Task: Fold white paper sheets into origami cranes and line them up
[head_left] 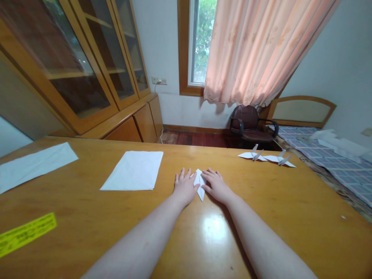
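Observation:
A small sheet of white paper, folded into a narrow kite shape point(200, 180), lies on the wooden table with one point toward me. My left hand point(185, 186) rests flat on its left side, fingers spread. On the opposite side, my right hand point(216, 185) touches the paper's right edge, its fingers stretched out too. Both thumbs come near the crease down the middle. Parts of the paper's sides are hidden under the fingers.
Left of my hands lies a stack of white square paper point(133, 170), with a long white sheet point(37, 164) farther left. Two folded paper cranes point(252, 155) stand at the back right. A yellow label point(27, 234) is at the near left. Beyond the table are a chair point(247, 122) and bed.

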{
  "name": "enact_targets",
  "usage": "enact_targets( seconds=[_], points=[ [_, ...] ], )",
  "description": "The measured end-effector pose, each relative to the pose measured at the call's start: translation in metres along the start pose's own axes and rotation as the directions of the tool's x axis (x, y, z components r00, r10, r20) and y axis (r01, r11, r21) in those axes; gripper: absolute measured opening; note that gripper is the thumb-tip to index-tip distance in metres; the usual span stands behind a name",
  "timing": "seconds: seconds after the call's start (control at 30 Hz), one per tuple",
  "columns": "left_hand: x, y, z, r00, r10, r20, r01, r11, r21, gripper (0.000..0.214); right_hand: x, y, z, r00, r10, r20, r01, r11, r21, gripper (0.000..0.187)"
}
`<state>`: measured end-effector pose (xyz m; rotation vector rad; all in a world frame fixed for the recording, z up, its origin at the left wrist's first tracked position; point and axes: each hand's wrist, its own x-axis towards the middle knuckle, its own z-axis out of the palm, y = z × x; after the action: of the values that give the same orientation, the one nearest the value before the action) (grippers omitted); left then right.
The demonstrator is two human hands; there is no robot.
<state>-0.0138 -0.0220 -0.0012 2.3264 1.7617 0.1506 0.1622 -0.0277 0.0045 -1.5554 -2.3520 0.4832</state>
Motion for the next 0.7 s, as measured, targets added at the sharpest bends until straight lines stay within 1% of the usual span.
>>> enact_targets(
  seconds=[0.1,0.17,0.33,0.4,0.53,0.63,0.7],
  points=[
    [0.001,-0.001,-0.002,1.0,0.027,-0.004,-0.027,0.999,-0.029,0.058,0.0,-0.001,0.001,0.999,-0.054,-0.008,0.054,0.997,0.047,0.044],
    [0.001,-0.001,-0.005,0.998,0.054,-0.014,-0.055,0.997,-0.051,0.056,0.0,-0.002,0.001,0.999,-0.051,0.004,0.05,0.996,0.068,0.042],
    [-0.002,0.003,-0.012,0.99,0.139,-0.034,-0.142,0.982,-0.122,0.054,0.0,-0.006,-0.002,0.999,-0.03,0.015,0.028,0.996,0.087,0.045],
    [-0.002,0.005,-0.014,0.991,0.123,-0.054,-0.13,0.976,-0.175,0.055,-0.001,-0.008,-0.004,0.999,-0.033,-0.001,0.033,0.995,0.093,0.048],
    [0.0,0.005,-0.013,0.992,0.051,-0.119,-0.085,0.95,-0.299,0.053,-0.002,-0.01,-0.006,0.999,-0.041,-0.029,0.045,0.991,0.127,0.05],
    [0.003,0.002,-0.014,0.988,0.024,-0.155,-0.078,0.934,-0.348,0.041,-0.002,-0.009,-0.007,0.999,-0.031,-0.017,0.033,0.988,0.151,0.052],
    [0.004,0.0,-0.016,0.988,0.039,-0.152,-0.09,0.935,-0.343,0.031,-0.002,-0.008,-0.007,1.0,-0.016,-0.011,0.018,0.987,0.162,0.056]
  ],
)
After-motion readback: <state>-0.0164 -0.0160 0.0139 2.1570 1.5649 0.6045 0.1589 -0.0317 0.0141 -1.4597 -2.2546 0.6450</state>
